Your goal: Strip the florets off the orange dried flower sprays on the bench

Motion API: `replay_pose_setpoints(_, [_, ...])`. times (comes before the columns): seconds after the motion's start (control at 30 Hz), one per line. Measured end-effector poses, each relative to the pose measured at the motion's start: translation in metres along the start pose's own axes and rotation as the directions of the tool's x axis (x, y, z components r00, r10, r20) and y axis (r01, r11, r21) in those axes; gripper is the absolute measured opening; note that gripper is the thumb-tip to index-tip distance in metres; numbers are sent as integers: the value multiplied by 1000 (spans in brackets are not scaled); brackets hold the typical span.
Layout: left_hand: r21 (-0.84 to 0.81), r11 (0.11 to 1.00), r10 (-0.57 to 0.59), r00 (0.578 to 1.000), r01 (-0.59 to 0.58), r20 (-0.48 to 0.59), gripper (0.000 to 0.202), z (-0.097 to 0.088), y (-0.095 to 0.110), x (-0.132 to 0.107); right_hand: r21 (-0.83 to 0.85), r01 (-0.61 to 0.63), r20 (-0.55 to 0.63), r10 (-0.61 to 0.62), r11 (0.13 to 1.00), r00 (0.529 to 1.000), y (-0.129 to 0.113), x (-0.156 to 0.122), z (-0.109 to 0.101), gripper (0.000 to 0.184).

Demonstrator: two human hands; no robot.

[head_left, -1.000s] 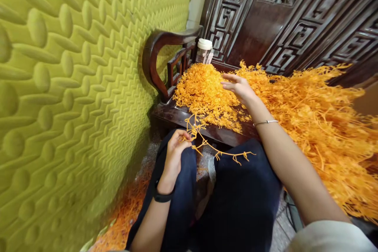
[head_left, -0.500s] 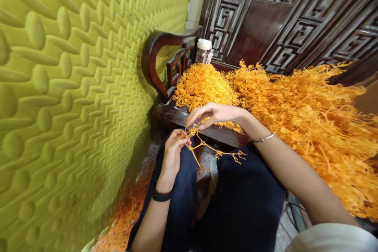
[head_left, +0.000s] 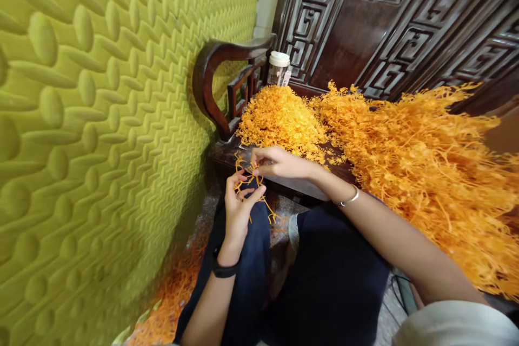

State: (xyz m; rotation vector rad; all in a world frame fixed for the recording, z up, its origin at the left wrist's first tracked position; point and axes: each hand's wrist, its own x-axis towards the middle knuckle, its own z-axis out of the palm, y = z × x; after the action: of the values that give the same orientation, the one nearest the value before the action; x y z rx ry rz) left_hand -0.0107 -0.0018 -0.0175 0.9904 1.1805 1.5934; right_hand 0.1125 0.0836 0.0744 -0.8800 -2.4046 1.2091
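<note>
Over my left knee, my left hand point(head_left: 236, 210) has its fingers curled on a thin, branching orange dried-flower sprig point(head_left: 269, 212), its thumb standing apart. The sprig's forked twigs stick out above and below that hand. Just above it, my right hand point(head_left: 279, 163) pinches the sprig's upper twigs between thumb and fingertips. Beyond my hands, a heap of small orange flower pieces point(head_left: 284, 119) lies on the dark wooden bench seat point(head_left: 225, 155). To its right spreads a large bundle of long orange sprigs point(head_left: 430, 173).
A lidded cup point(head_left: 279, 69) stands behind the heap, beside the bench's curved armrest point(head_left: 205, 84). Yellow-green textured padding point(head_left: 101, 119) covers the wall at left. Orange stem scraps point(head_left: 174, 292) litter the floor. The carved bench back point(head_left: 348, 38) rises behind.
My right hand has moved down and left, its fingers closing on the sprig. The sprig's long branch, which pointed right, now hangs lower and closer to my left hand, whose thumb has spread.
</note>
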Motion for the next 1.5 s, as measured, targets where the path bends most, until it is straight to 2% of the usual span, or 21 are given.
replay_pose_setpoints(0.1, [303,932,218,975,-199,-31,33,2,1,-5,150,-21,68,11,988,998,1,-1,-3,10])
replay_pose_setpoints(0.2, [385,879,297,955,-281,18,30,3,4,-8,226,-37,147,4,973,989,4,-2,-3,8])
replay_pose_setpoints(0.37, [336,908,254,967,-250,34,23,3,4,-7,309,-79,163,29,948,986,9,-3,-2,11])
replay_pose_setpoints(0.5, [270,944,191,981,-191,26,21,0,2,-5,319,-52,148,4,946,989,3,-4,0,12])
replay_pose_setpoints(0.63, [183,974,127,991,-131,33,14,-1,3,-3,232,-3,48,-9,973,999,-3,-5,-2,11])
replay_pose_setpoints(0.8, [104,994,32,995,-42,98,5,0,5,-3,86,12,-70,-6,996,998,-2,-4,0,11])
replay_pose_setpoints(0.9, [62,997,34,996,-39,79,11,1,7,-2,67,30,-121,-22,997,992,0,-1,4,11])
replay_pose_setpoints(1.0, [9,998,53,994,-54,94,19,1,9,-1,79,14,-191,1,997,982,1,4,9,10])
replay_pose_setpoints(1.13, [-1,999,33,996,-33,77,17,1,10,2,109,-22,-276,51,994,960,3,9,14,11])
replay_pose_setpoints(1.4, [-42,999,-5,998,8,58,18,-2,12,9,259,-88,-438,198,962,877,11,20,38,14])
replay_pose_setpoints(1.5, [-78,996,-29,999,31,28,19,-2,12,5,301,-98,-462,235,949,855,7,24,30,14])
